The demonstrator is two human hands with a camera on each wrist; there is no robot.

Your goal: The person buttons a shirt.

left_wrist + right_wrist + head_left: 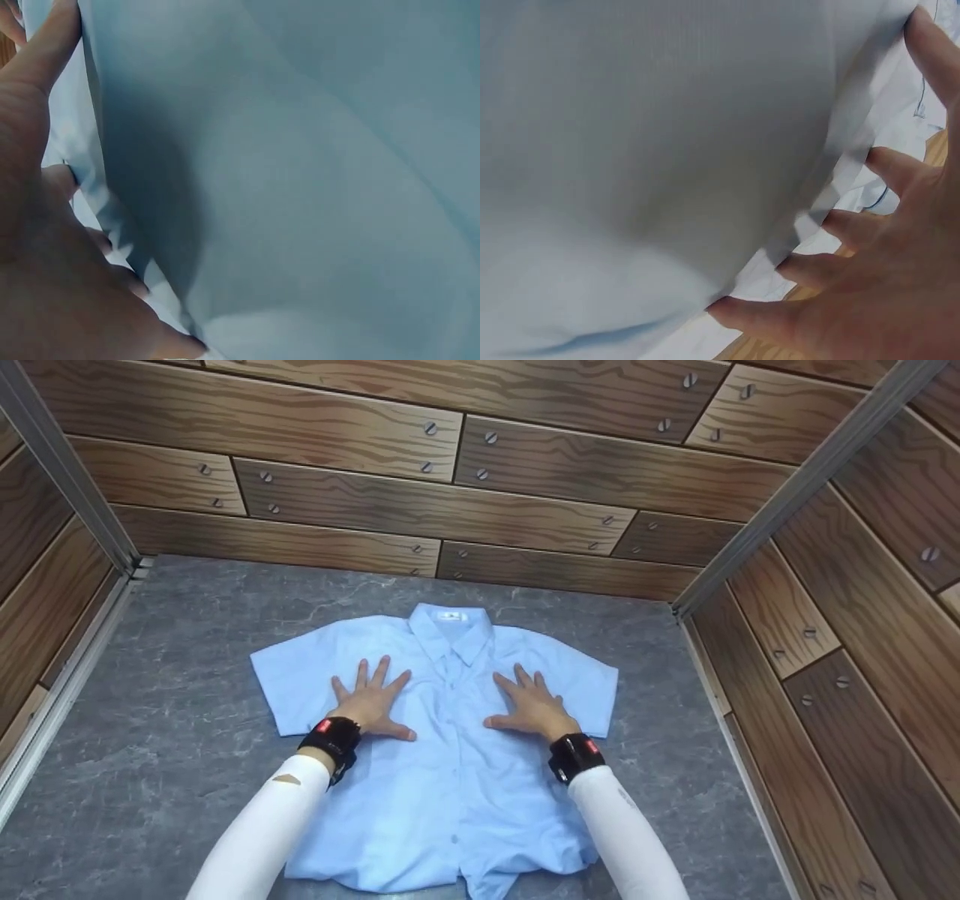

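Note:
A light blue short-sleeved button-up shirt (420, 802) lies face up, its collar (451, 634) toward the back wall and both sleeves spread sideways. My left hand (373, 705) rests with fingers splayed on the chest left of the button line. On the other side of the buttons, my right hand (531, 705) touches the chest, fingers also spread. In the left wrist view, the fingertips of the left hand (60, 247) press into the cloth. The right wrist view has the right hand's fingertips (724, 306) against the fabric. Creases run down the front, and the lower right hem is bunched.
The shirt is on a grey marbled surface (172, 720). Wood-plank patterned panels (352, 510) stand at the back and on both sides, with metal corner posts (810, 484) between them. Black wrist bands (576, 756) and white sleeves (259, 829) cover the wrists and forearms.

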